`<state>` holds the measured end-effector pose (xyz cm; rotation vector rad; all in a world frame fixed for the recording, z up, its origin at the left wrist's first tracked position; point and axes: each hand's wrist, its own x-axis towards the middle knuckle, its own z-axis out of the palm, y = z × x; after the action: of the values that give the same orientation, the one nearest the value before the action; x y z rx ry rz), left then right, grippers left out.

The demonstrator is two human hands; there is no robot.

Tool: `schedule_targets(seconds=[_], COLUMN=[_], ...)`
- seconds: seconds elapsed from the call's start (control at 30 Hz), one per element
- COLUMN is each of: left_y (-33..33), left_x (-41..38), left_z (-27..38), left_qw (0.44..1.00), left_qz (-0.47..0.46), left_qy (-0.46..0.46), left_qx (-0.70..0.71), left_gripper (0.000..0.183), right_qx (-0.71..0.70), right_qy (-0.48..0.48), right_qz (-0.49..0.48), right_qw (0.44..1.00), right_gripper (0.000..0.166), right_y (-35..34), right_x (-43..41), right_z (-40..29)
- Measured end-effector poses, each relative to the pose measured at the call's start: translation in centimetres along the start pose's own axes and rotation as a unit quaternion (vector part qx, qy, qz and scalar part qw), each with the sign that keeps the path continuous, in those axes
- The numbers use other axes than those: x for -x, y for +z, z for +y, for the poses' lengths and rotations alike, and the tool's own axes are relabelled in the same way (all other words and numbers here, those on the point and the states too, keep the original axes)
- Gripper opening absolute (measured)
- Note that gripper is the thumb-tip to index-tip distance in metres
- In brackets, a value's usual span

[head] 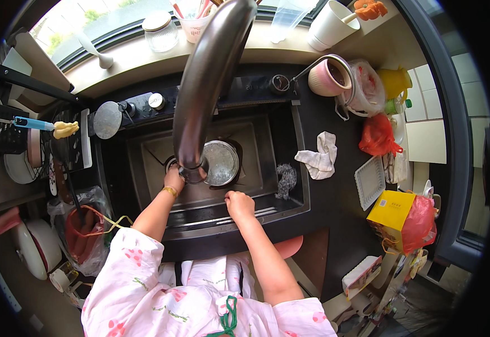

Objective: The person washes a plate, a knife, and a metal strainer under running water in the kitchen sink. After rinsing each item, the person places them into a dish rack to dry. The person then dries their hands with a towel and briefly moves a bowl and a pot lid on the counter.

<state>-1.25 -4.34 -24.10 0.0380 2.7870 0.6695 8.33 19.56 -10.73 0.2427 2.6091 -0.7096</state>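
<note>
My left hand (174, 179) reaches into the dark sink (255, 168), partly hidden behind the faucet. Its fingers are at the rim of a small dark round object (170, 161); whether they grip it I cannot tell. Just right of the faucet's head, a round metal lid or plate (221, 164) lies over a dark rounded piece in the basin. My right hand (240, 205) hovers near the sink's front edge, fingers curled, with nothing visible in it. The large dark metal faucet (207, 84) arches over the sink between camera and basin.
A steel-wool scourer (286, 181) sits in the sink's right side. On the counter are a white cloth (320, 156), a plastic tray (370, 183), a yellow box (390, 215) and a pink-white pot (329, 78). A dish rack (4, 130) stands left; a glass jar (160, 33) is on the sill.
</note>
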Motion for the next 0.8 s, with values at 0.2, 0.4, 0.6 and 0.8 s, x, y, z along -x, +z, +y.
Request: schedule_targets(seconds=[0.2, 0.4, 0.6, 0.8], left_y=[-0.3, -3.8, -9.4, -8.9], left_x=[-0.1, -0.3, 0.8, 0.7], left_z=[1.5, 7.3, 14.0, 12.8], left_qw=[0.991, 0.834, 0.86, 0.804], left_qz=[0.02, -0.036, -0.109, -0.204], left_qy=[-0.032, -0.145, -0.137, -0.207], left_qx=[0.125, 0.532, 0.48, 0.519], left_gripper=[0.03, 0.039, 0.064, 0.092], right_qx=[-0.017, -0.072, -0.244, -0.32], right_qy=[0.088, 0.064, 0.131, 0.111], right_qz=[0.049, 0.14, 0.144, 0.292], right_qw=[0.995, 0.985, 0.95, 0.894], right_gripper=[0.016, 0.023, 0.029, 0.032], right_y=[-2.1, -3.0, 1.7, 6.0], right_x=[-0.6, -2.2, -9.1, -11.6], right_z=[1.3, 3.4, 4.7, 4.3])
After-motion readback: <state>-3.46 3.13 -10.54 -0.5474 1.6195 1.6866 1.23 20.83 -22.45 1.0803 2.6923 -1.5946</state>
